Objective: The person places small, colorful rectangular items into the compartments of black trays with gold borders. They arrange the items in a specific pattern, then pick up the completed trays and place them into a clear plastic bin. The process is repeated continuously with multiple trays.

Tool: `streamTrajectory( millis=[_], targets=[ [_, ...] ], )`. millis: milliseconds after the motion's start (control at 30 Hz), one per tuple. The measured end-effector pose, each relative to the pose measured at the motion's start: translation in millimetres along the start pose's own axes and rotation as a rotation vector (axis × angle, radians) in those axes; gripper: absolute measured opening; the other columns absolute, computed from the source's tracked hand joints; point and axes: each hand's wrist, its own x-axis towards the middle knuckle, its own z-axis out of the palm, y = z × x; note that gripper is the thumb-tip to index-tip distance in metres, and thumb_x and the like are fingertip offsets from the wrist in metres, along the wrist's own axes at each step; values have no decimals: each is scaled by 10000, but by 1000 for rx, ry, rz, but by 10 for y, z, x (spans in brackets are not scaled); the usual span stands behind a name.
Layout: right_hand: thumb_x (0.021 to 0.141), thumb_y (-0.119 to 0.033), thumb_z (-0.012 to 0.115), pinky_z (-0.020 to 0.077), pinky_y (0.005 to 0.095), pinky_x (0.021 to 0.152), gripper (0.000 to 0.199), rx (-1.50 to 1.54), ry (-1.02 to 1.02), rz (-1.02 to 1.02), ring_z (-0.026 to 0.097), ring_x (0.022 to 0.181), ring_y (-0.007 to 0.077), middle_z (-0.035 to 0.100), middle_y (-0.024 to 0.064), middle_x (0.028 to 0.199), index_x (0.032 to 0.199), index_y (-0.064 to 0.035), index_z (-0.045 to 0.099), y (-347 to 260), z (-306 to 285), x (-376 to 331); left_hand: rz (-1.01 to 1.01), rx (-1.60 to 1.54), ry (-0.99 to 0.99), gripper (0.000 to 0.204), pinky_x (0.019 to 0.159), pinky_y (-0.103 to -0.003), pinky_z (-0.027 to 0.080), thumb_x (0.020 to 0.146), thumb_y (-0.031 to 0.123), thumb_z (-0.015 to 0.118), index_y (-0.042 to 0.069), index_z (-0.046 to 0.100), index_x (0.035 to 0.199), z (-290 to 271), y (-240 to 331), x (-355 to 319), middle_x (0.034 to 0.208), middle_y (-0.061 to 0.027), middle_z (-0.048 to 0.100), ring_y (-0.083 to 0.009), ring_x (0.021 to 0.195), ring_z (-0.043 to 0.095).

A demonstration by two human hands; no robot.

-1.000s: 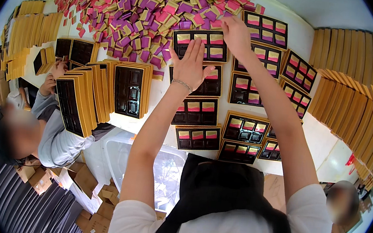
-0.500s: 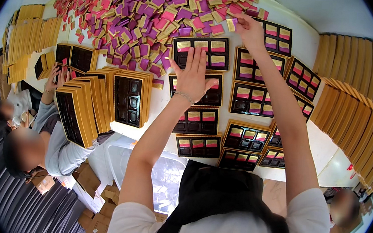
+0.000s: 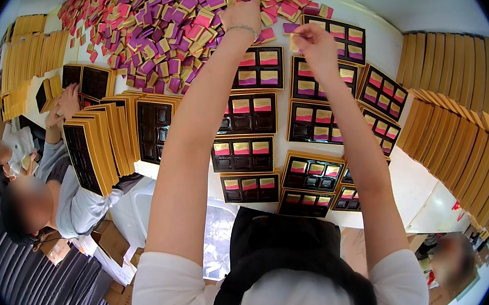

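My left hand (image 3: 242,15) reaches over the near right part of a big heap of small flat packets (image 3: 169,16), pink, purple and gold. Its fingers are bent down and hidden from sight. My right hand (image 3: 320,48) pinches a small gold packet (image 3: 295,42) above the far end of a box column. Below the hands stand gold-edged boxes with black compartment trays. One far box (image 3: 263,68) shows pink-gold and purple-gold packets, partly behind my left forearm. Nearer boxes, such as this one (image 3: 243,154), hold packets in the far row, with bare black compartments in the near row.
Upright stacks of gold-edged boxes (image 3: 460,145) line the right side. More boxes (image 3: 99,146) stand at the left, where a co-worker's hands (image 3: 68,103) touch a tray. A clear plastic bin (image 3: 218,233) sits below the table's near edge. Another person is at the lower right.
My left hand has moved from the far box up and left onto the heap. My right hand, still pinching a packet, has shifted slightly left and nearer. The view has shifted a little.
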Motion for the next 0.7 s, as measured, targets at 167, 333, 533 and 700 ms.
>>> streamTrajectory(
  millis=[167, 333, 533, 700],
  targets=[
    [814, -3, 558, 463, 370, 706, 274, -335, -73, -148, 596, 810, 276, 608, 134, 865, 1048, -94, 666, -209, 381, -362, -83, -520, 406, 117, 699, -373, 519, 807, 186, 630, 83, 668, 847, -149, -435, -727, 852, -72, 705, -238, 755, 680],
    [806, -70, 643, 475, 392, 645, 171, -213, -50, -6, 595, 668, 292, 627, 134, 847, 972, -29, 646, -246, 956, -722, -428, -1145, 382, 104, 626, -267, 520, 766, 49, 709, 18, 631, 827, 357, -935, -1636, 791, -58, 690, -121, 654, 646],
    [774, -90, 664, 444, 410, 850, 212, -614, -27, -333, 577, 997, 271, 628, 72, 1017, 985, -73, 655, -180, 1076, -854, -308, -587, 554, 271, 628, -263, 502, 753, 164, 767, 32, 671, 969, 593, -867, -1723, 757, -48, 658, -123, 648, 614],
    [780, -69, 659, 451, 428, 868, 247, -639, -90, -564, 560, 1058, 298, 616, 80, 1112, 1023, -35, 635, -115, 811, -1040, -328, -739, 493, 320, 622, -282, 502, 755, 186, 763, 45, 674, 1027, 641, -818, -1742, 752, -52, 664, -141, 635, 620]
  ],
)
